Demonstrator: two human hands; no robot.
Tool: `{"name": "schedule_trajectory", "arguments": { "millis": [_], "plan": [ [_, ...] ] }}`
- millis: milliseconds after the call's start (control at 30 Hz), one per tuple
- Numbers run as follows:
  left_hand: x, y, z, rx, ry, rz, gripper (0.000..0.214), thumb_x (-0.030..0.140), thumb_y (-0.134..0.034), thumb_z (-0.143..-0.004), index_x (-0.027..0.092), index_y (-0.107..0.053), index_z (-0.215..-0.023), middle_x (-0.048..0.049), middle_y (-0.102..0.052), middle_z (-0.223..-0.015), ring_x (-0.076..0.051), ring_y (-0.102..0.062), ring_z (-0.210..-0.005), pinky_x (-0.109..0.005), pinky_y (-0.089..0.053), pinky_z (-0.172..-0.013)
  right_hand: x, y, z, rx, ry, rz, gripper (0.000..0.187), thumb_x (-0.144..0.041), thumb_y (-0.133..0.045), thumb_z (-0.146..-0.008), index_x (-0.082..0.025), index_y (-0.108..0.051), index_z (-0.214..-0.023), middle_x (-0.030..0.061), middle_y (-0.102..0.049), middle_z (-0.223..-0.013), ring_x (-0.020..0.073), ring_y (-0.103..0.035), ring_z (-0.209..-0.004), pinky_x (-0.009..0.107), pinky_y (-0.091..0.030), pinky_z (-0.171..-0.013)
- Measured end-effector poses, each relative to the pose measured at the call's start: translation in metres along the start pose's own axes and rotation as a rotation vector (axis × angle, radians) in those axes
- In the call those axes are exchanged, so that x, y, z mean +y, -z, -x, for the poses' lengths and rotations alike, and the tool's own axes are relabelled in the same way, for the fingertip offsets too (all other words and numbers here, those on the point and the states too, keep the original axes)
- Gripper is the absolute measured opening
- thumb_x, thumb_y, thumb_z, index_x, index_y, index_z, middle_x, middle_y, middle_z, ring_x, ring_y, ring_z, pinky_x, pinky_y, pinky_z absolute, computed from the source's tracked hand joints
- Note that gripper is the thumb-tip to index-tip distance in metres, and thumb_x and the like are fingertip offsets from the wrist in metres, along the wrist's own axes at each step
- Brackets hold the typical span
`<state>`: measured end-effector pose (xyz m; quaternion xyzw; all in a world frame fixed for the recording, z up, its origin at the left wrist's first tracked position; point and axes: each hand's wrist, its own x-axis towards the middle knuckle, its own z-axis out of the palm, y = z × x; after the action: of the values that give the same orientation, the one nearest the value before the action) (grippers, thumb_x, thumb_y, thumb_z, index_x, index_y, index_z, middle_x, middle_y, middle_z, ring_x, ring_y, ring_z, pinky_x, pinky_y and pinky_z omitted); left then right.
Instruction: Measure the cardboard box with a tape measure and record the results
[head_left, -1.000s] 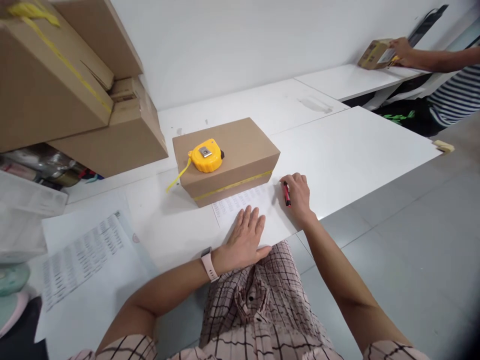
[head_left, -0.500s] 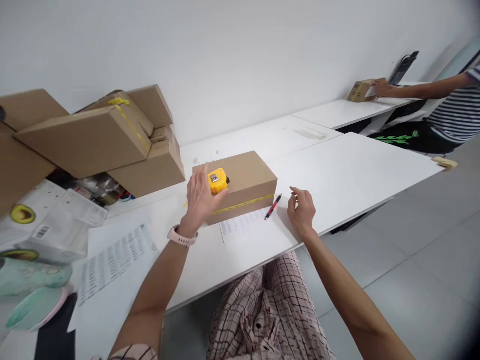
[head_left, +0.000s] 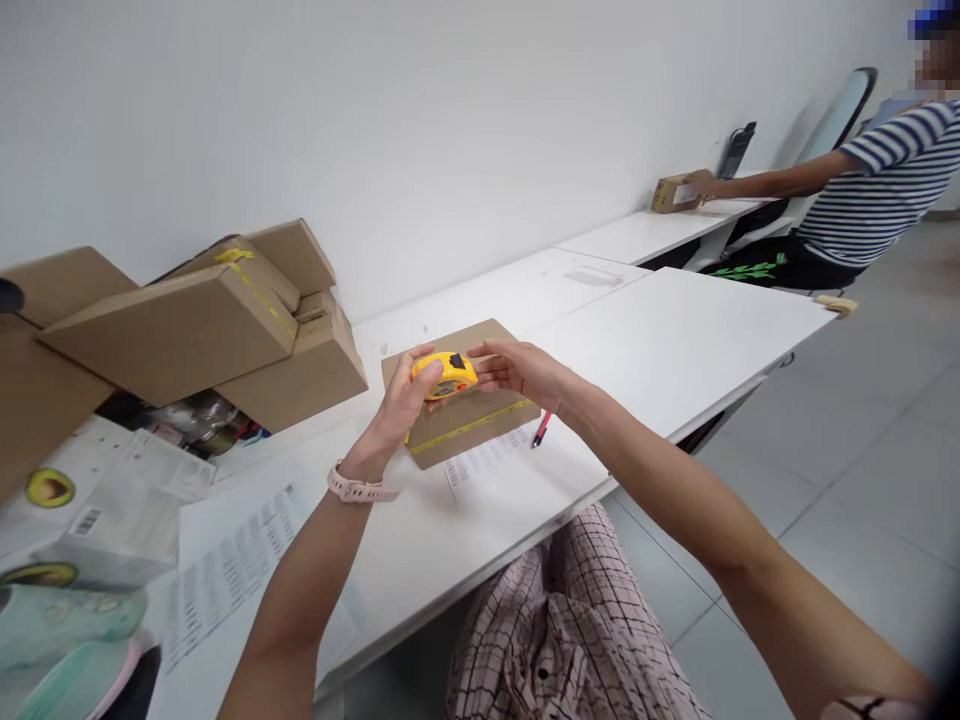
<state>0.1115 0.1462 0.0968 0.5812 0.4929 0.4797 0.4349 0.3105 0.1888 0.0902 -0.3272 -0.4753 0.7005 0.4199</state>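
A yellow tape measure [head_left: 445, 374] is lifted a little above a small cardboard box [head_left: 480, 415] that lies on the white table [head_left: 675, 340]. My left hand [head_left: 405, 400] grips the tape measure from the left side. My right hand [head_left: 517, 368] reaches in from the right, and its fingertips pinch the case's right end. A yellow strip of tape runs along the box's front face. A red pen [head_left: 539, 431] lies on the table just right of the box, beside a printed sheet [head_left: 487, 460].
Several stacked cardboard boxes [head_left: 187, 320] stand at the left, with white cartons and a mint-green object below them. Another printed sheet [head_left: 225, 570] lies near the left front edge. A person in a striped shirt [head_left: 885, 190] holds a small box [head_left: 671, 192] at a far table.
My right hand let go of the red pen and came up to the tape measure. My left hand left the paper and lifted the tape measure off the box. The view tilted up.
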Motion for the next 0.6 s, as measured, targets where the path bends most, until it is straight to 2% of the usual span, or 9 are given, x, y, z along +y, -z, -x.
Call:
{"name": "schedule_trajectory", "arguments": {
  "millis": [133,267,367,433,500,600],
  "plan": [
    [-0.004,0.028,-0.004,0.088,-0.011,-0.007,0.067,0.061,-0.073,-0.075,0.02,-0.052,-0.124,-0.0077,-0.067,-0.108,-0.019,-0.065,-0.082,-0.026,-0.046,-0.059,-0.005,0.009,-0.021,0.081,0.125,0.034,0.014,-0.028,-0.076,-0.086,-0.017,-0.068,-0.082,0.0027,-0.063,-0.071,0.012,-0.055,-0.06,0.029,-0.053,-0.061],
    [-0.013,0.076,-0.009,0.246,-0.035,-0.046,0.061,0.06,-0.073,-0.073,0.018,-0.055,-0.113,-0.0046,-0.068,-0.09,-0.014,-0.059,-0.064,-0.023,-0.038,-0.05,-0.016,0.043,-0.058,0.321,0.26,0.091,0.016,-0.013,-0.076,-0.081,-0.018,-0.062,-0.075,-0.0006,-0.057,-0.069,0.0075,-0.045,-0.054,0.024,-0.041,-0.053],
    [-0.024,0.114,-0.006,0.37,-0.007,-0.09,0.055,0.061,-0.069,-0.073,0.018,-0.055,-0.103,0.0,-0.064,-0.073,-0.011,-0.051,-0.051,-0.023,-0.032,-0.045,-0.017,0.071,-0.081,0.49,0.219,0.203,0.021,-0.009,-0.072,-0.082,-0.018,-0.057,-0.07,-0.0018,-0.052,-0.063,0.0075,-0.041,-0.054,0.023,-0.035,-0.051],
    [-0.033,0.134,-0.001,0.419,0.01,-0.109,0.052,0.061,-0.068,-0.073,0.018,-0.055,-0.099,0.0019,-0.062,-0.066,-0.011,-0.048,-0.047,-0.022,-0.029,-0.043,-0.011,0.083,-0.09,0.546,0.171,0.266,0.024,-0.009,-0.071,-0.082,-0.018,-0.055,-0.066,-0.0025,-0.048,-0.059,0.0079,-0.039,-0.053,0.023,-0.033,-0.05],
    [-0.04,0.149,0.006,0.436,0.034,-0.115,0.052,0.06,-0.067,-0.073,0.017,-0.055,-0.099,0.0028,-0.061,-0.065,-0.01,-0.048,-0.046,-0.022,-0.027,-0.044,-0.002,0.087,-0.092,0.559,0.132,0.3,0.026,-0.011,-0.072,-0.08,-0.019,-0.054,-0.064,-0.0022,-0.048,-0.058,0.0084,-0.039,-0.053,0.024,-0.033,-0.051],
    [-0.049,0.162,0.012,0.406,0.1,-0.107,0.055,0.06,-0.069,-0.073,0.017,-0.054,-0.103,0.003,-0.063,-0.066,-0.01,-0.048,-0.046,-0.021,-0.027,-0.045,0.011,0.082,-0.085,0.54,0.067,0.381,0.021,-0.018,-0.079,-0.074,-0.019,-0.059,-0.069,0.0022,-0.059,-0.068,0.012,-0.048,-0.06,0.027,-0.037,-0.055]
  ]
}}
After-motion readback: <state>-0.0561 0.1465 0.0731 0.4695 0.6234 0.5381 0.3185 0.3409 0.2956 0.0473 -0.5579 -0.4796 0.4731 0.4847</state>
